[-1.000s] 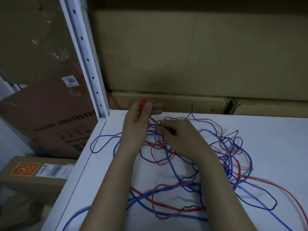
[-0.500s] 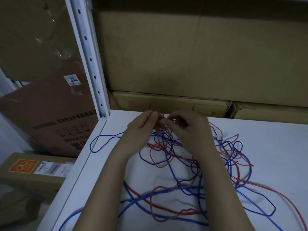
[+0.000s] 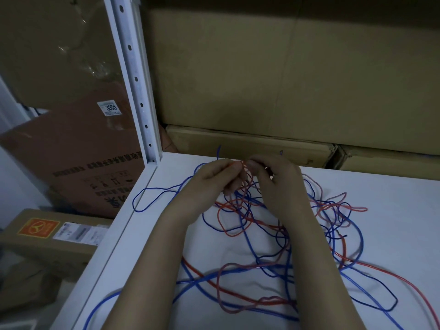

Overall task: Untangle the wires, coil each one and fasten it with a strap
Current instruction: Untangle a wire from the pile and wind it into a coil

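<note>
A: Where are the wires?

B: A tangle of red wires [image 3: 240, 297] and blue wires [image 3: 357, 231] sprawls over the white table [image 3: 392, 210], from the far edge down to the near edge. One blue loop [image 3: 142, 206] strays out to the left, near the table's left rim.

A: And the hands?

B: Both are raised together over the far part of the tangle. The left hand [image 3: 212, 179] has its fingers curled, the tips pinching a red strand at the top of the knot. The right hand [image 3: 276, 179] sits just beside it, fingers curled too, thumb and forefinger pinching the same bunch of red strands. The fingertips of the two hands nearly touch.

A: Is any wire coiled?

B: None that I can see; the strands all lie loose and cross one another. Two blue ends poke up beyond the hands.

A: What surrounds the table?

B: A white perforated upright post [image 3: 133, 75] stands at the far left corner. Large cardboard boxes [image 3: 285, 79] are stacked along the far side. To the left, lower down, a brown carton with a label reading 3055 [image 3: 108, 108] leans, and nearer lies a box with an orange sticker [image 3: 38, 226].
</note>
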Demonstrator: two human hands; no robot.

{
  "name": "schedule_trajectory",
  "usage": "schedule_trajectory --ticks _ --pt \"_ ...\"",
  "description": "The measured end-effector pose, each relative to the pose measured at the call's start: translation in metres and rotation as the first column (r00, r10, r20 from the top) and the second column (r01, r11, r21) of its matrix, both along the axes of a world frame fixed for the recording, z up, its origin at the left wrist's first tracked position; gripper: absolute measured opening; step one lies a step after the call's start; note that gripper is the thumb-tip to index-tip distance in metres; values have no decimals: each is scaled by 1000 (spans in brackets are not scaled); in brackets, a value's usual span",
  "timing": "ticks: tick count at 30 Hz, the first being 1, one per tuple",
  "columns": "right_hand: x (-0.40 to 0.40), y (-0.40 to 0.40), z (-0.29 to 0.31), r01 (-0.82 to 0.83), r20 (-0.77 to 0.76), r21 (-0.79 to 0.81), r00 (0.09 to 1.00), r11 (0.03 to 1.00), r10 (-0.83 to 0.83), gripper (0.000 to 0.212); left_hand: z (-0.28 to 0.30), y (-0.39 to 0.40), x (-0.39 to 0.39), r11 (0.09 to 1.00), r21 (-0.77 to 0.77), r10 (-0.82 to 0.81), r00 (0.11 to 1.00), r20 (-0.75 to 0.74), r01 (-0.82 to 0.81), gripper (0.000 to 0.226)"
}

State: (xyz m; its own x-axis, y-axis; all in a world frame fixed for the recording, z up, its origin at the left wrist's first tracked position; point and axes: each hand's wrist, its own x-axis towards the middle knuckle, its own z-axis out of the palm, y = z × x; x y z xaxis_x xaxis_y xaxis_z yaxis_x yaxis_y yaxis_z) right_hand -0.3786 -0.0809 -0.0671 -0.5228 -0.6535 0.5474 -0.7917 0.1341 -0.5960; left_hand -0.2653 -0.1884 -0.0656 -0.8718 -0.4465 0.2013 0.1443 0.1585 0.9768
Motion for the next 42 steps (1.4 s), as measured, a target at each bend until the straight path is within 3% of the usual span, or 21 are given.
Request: schedule_trajectory --ticks 6,9,13,18,25,30,34,39,42 --pt "4 0 -5 -96 157 214 986 972 63 23 3 -1 -3 956 293 78 964 -254 0 30" --pt "9 -2 -5 -162 160 329 981 930 115 26 2 -4 -5 961 270 135 957 -255 -64 29" --pt "18 -2 -1 -242 153 359 968 902 199 22 1 -4 -5 977 158 174 965 -196 -144 30" --pt "19 1 5 -238 147 252 968 938 206 18 -4 -8 -4 981 23 192 975 -111 -191 28" --pt "16 5 7 -208 109 121 975 971 195 21 -9 -13 2 985 -39 166 986 21 -165 36" --pt "9 2 7 -115 -111 -19 987 993 112 11 -5 -8 4 998 -64 10 998 61 -6 19" --pt "5 1 4 -5 -112 -112 994 994 -8 7 -3 -4 2 992 -114 -43 994 103 55 26" --pt "10 -5 0 -75 3 -103 997 992 76 17 -3 -13 7 998 49 -40 999 10 40 34" --pt "11 -6 0 -82 146 -22 986 996 85 20 -1 -15 6 955 295 32 988 -150 14 33"
